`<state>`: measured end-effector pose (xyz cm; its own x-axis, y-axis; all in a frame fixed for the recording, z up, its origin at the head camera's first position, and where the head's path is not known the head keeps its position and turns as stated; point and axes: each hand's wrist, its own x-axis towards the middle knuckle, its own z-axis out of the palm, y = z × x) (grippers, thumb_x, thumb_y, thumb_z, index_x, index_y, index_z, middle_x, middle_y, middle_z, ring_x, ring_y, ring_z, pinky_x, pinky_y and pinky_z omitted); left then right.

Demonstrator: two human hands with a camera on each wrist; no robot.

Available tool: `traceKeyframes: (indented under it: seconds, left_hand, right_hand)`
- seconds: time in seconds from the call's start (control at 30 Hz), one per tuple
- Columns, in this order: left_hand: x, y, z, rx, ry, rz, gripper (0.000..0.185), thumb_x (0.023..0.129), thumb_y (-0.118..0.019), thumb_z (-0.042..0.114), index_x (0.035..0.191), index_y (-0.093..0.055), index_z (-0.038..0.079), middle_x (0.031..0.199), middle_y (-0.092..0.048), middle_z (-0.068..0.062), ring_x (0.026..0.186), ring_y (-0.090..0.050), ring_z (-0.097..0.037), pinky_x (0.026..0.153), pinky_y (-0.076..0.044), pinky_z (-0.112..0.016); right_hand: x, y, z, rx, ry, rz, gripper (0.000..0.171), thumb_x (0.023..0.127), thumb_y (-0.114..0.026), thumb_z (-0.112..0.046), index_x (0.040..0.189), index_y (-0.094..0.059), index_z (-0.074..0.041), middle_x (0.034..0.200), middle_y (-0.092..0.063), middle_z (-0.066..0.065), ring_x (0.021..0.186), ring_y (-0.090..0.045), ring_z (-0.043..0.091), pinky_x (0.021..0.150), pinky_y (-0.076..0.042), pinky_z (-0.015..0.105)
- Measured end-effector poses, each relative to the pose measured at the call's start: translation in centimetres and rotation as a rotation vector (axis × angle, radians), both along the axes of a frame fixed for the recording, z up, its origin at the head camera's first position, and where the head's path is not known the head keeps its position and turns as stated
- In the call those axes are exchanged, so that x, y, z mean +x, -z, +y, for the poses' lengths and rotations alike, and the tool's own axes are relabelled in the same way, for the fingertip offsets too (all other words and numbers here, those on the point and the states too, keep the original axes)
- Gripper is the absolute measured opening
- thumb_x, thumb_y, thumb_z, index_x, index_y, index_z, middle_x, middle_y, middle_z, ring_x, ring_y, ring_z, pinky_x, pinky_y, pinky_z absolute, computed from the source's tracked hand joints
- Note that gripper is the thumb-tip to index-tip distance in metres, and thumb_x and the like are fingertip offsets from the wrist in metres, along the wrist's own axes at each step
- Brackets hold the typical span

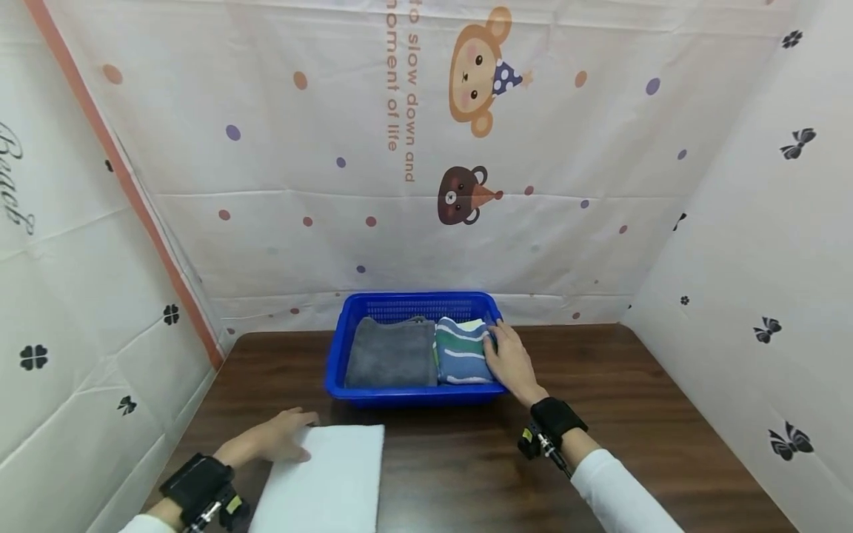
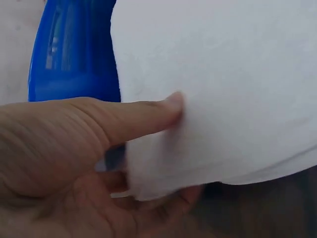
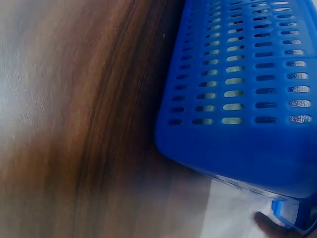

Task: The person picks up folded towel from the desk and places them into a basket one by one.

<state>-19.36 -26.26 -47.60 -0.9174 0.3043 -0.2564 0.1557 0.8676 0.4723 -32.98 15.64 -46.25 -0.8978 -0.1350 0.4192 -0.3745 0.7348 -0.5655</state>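
A folded white towel [image 1: 326,481] extends over the table's front part. My left hand [image 1: 283,437] pinches its left edge; in the left wrist view the thumb [image 2: 148,116] lies on top of the towel [image 2: 223,89] and the fingers are underneath. Farther back sits a blue plastic basket [image 1: 413,397]. It holds a folded grey towel [image 1: 393,355] on the left and a folded striped towel [image 1: 463,355] in blue, green and white on the right. My right hand [image 1: 513,363] grips the basket's right rim, beside the striped towel. Most of its fingers are hidden in the right wrist view.
The dark wooden table [image 1: 600,414] bears everything. A pale printed sheet [image 1: 300,244] hangs right behind the basket, with more sheeting along the left and right sides. In the right wrist view the basket's slotted wall [image 3: 237,144] stands on the wood.
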Motion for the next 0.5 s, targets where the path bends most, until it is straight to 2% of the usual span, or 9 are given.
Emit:
traceKeyframes:
  seconds: [0.1,0.2,0.23,0.3,0.37,0.43,0.5]
  left_hand:
    - [-0.4,0.8,2.0,0.099,0.017,0.05,0.043,0.08,-0.086,0.016,0.114,-0.064,0.002,0.109,-0.065,-0.017,0.103,-0.062,-0.035,0.088,-0.053,-0.059]
    - [-0.5,1.3,4.0,0.132,-0.038,0.041,0.046,0.079,-0.087,0.021,0.113,-0.064,0.0,0.105,-0.067,-0.013,0.098,-0.064,-0.031,0.085,-0.055,-0.056]
    - [-0.4,1.3,4.5,0.125,-0.065,0.03,0.047,0.078,-0.088,0.022,0.112,-0.065,0.0,0.104,-0.067,-0.013,0.098,-0.064,-0.031,0.085,-0.055,-0.056]
    - [-0.3,1.3,5.4,0.097,-0.106,0.024,0.05,0.077,-0.089,0.024,0.113,-0.065,0.0,0.104,-0.068,-0.014,0.098,-0.066,-0.032,0.085,-0.056,-0.056]
    - [-0.3,1.2,6.2,0.068,-0.138,0.026,0.053,0.076,-0.09,0.025,0.115,-0.065,-0.002,0.106,-0.069,-0.016,0.099,-0.067,-0.035,0.085,-0.056,-0.056]
    - [-0.3,1.1,6.9,0.058,-0.154,0.037,0.057,0.075,-0.09,0.026,0.117,-0.065,-0.003,0.107,-0.069,-0.018,0.1,-0.068,-0.036,0.084,-0.057,-0.056]
    - [-0.4,1.1,7.5,0.07,-0.161,0.059,0.059,0.075,-0.09,0.025,0.119,-0.065,-0.006,0.108,-0.07,-0.02,0.099,-0.069,-0.037,0.083,-0.057,-0.055]
  right_hand:
    - [0.9,-0.2,0.8,-0.093,0.002,0.118,0.031,0.103,-0.055,-0.01,0.129,-0.064,0.006,0.14,-0.059,0.029,0.134,-0.052,0.045,0.112,-0.041,0.059]
    - [3.4,-0.4,1.2,-0.198,-0.034,0.277,0.021,0.098,-0.058,0.0,0.115,-0.07,0.003,0.12,-0.069,0.021,0.117,-0.062,0.036,0.103,-0.047,0.044]
    - [4.5,-0.6,1.2,-0.225,-0.067,0.322,0.018,0.096,-0.058,0.003,0.109,-0.071,0.002,0.112,-0.072,0.017,0.109,-0.065,0.031,0.098,-0.049,0.038]
    - [7.0,-0.8,1.1,-0.257,-0.159,0.367,0.02,0.091,-0.059,0.011,0.097,-0.073,-0.002,0.093,-0.073,0.008,0.087,-0.067,0.018,0.08,-0.051,0.022]
    - [9.4,-0.8,0.9,-0.234,-0.259,0.322,0.027,0.088,-0.058,0.015,0.089,-0.073,-0.008,0.078,-0.069,-0.003,0.067,-0.06,0.002,0.062,-0.046,0.012]
    - [11.5,-0.6,0.5,-0.162,-0.336,0.18,0.029,0.088,-0.06,0.012,0.09,-0.075,-0.013,0.07,-0.064,-0.01,0.054,-0.047,-0.008,0.048,-0.039,0.01]
    - [13.1,-0.2,0.0,-0.047,-0.385,-0.004,0.02,0.092,-0.063,0.001,0.098,-0.076,-0.013,0.072,-0.064,-0.012,0.055,-0.045,-0.011,0.047,-0.039,0.012]
